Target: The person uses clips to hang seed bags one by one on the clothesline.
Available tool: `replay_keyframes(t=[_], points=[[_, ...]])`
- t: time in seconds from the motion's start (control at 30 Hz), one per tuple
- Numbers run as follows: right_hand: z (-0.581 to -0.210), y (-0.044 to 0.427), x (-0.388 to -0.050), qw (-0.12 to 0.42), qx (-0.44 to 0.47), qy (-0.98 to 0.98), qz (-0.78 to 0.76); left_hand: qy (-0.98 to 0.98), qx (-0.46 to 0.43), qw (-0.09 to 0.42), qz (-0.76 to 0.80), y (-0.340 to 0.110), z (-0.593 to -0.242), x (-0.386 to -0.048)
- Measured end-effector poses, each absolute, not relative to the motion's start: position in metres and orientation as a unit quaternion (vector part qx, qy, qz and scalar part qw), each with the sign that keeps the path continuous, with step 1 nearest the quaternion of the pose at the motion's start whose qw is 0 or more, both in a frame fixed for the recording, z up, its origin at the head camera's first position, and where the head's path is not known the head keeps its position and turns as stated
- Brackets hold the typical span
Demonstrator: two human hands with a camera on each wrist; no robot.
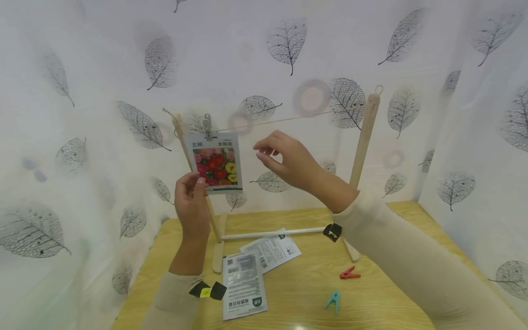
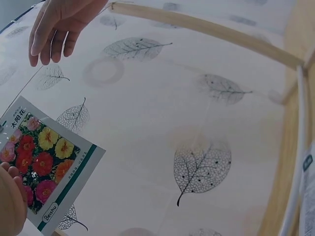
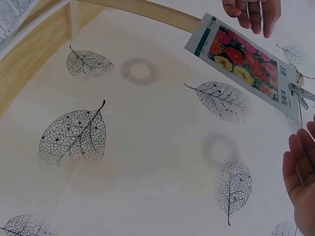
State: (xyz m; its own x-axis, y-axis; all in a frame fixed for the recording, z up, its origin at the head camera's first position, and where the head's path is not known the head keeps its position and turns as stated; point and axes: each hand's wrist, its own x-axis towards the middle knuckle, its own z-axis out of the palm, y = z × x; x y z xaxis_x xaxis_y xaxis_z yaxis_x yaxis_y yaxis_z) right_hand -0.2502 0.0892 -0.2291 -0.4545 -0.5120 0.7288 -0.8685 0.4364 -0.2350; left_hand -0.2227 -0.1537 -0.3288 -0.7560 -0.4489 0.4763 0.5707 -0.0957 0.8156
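A seed packet [image 1: 217,167] with a colourful flower picture hangs from a metal clip [image 1: 207,126] near the left end of a thin string [image 1: 284,120]. My left hand [image 1: 192,201] is at the packet's lower left, fingers loosely bent. The right wrist view shows a gap between that left hand [image 3: 253,14] and the packet [image 3: 243,64]. To the right of the packet, my right hand [image 1: 293,160] is raised just below the string. Its fingers are relaxed, with nothing between them.
Wooden posts, left [image 1: 183,142] and right [image 1: 365,137], carry the string, with a white rod [image 1: 274,233] low between them. Printed packets, one in front [image 1: 244,286] and one behind [image 1: 274,252], lie on the table [image 1: 301,284]. A red clothespin [image 1: 349,273] and a teal clothespin [image 1: 333,301] lie at right.
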Motion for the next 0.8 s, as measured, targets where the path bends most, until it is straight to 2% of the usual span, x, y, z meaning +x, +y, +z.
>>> replay_keyframes(t=[0.8], points=[[-0.249,0.1,-0.24,0.271,0.417,-0.801,0.333,-0.627,-0.076,0.321,-0.706,-0.155,-0.337,-0.215]])
